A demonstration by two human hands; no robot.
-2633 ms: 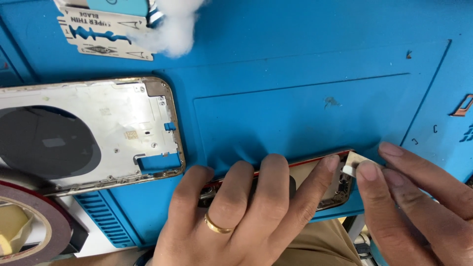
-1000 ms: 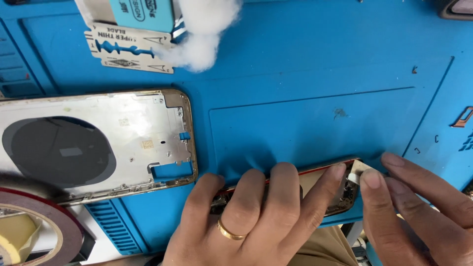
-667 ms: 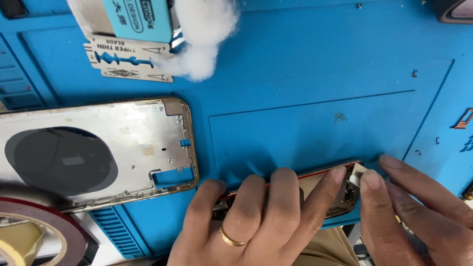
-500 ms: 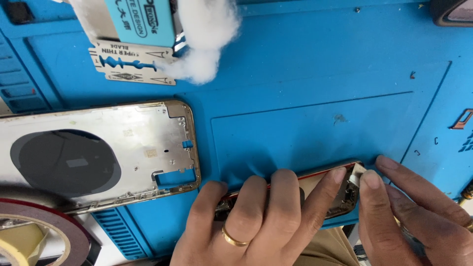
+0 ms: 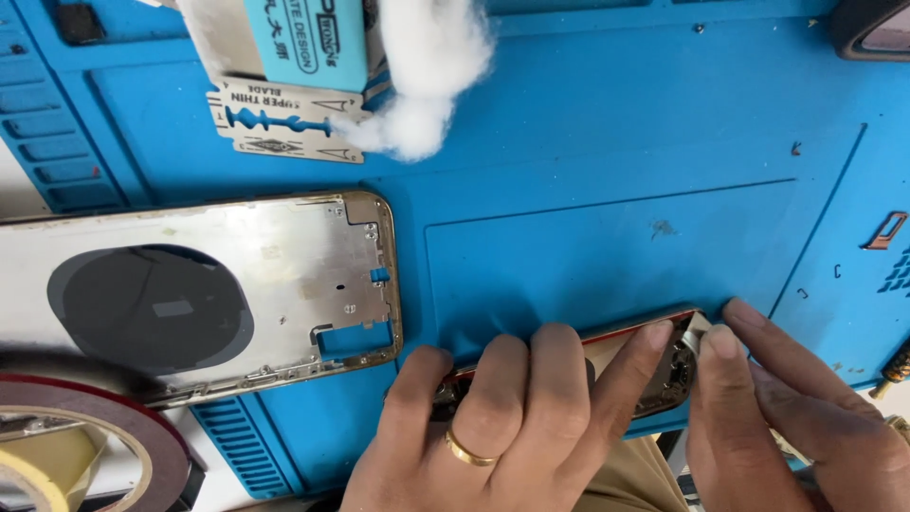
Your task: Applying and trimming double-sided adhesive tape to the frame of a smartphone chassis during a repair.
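Left hand [image 5: 502, 417] presses flat on red-rimmed phone frame [image 5: 664, 365] on blue silicone mat [image 5: 588, 190]; right hand's [image 5: 796, 417] fingertips pinch its corner. Advise steady, even pressure.

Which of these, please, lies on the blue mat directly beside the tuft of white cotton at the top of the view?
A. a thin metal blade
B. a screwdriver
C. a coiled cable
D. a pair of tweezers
A: a thin metal blade lies flat on the blue mat, its right end touching the white cotton.
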